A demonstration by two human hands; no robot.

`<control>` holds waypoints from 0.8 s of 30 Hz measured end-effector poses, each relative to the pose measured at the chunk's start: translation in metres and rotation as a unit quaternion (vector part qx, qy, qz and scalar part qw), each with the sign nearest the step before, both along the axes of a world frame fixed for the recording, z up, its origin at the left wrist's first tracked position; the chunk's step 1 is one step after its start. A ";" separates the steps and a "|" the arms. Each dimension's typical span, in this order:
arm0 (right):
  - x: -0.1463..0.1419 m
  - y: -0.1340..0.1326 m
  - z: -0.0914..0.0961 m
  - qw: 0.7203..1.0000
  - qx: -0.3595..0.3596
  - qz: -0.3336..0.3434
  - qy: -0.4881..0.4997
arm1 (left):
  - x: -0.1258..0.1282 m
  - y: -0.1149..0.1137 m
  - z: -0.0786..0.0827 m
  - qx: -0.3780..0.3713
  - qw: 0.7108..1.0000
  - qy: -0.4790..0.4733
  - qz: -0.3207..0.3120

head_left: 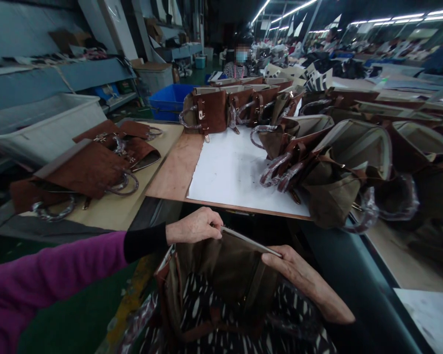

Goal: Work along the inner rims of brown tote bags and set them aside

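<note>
A brown handbag [236, 265] sits at the wearer's lap, before a black-and-white patterned garment [195, 290], its mouth turned upward and its olive lining facing the wearer. The long axis of its far rim [249, 240] runs crosswise, slanting nearer toward the right. The left hand [195, 226] reaches in from the side, arm nearly straight (purple sleeve [77, 260], black cuff), fingers curled and pinching one end of that rim. The right hand [295, 268] angles forward, thumb along the inside, fingers pinching the other end. Beyond lies the desk [172, 172], with a white sheet [225, 172] and standing handbags [214, 110] with wrapped handles.
</note>
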State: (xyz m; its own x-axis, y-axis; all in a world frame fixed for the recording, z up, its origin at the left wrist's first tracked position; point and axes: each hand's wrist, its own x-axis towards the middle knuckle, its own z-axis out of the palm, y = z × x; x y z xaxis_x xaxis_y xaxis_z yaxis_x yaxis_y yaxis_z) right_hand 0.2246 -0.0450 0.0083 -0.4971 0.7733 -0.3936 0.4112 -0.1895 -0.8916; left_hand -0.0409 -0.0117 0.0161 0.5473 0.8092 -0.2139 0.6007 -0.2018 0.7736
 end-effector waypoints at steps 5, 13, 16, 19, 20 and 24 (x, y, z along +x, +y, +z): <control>-0.004 0.005 -0.012 0.997 0.055 -0.030 -0.048 | 0.007 0.001 -0.002 -0.049 0.997 0.006 0.054; -0.013 -0.012 -0.015 0.939 0.254 -0.097 -0.211 | 0.016 0.001 0.002 -0.029 0.997 0.036 0.061; -0.013 -0.012 -0.019 0.958 0.217 -0.114 -0.147 | 0.016 0.001 0.002 -0.036 0.997 0.036 0.060; -0.012 -0.010 -0.023 0.971 0.168 -0.135 -0.104 | 0.017 0.002 0.001 -0.046 0.996 0.042 0.070; -0.012 -0.009 -0.024 0.972 0.160 -0.142 -0.100 | 0.018 0.002 0.000 -0.049 0.995 0.046 0.074; -0.014 -0.009 -0.023 0.970 0.149 -0.161 -0.110 | 0.020 0.002 -0.001 -0.043 0.994 0.060 0.084</control>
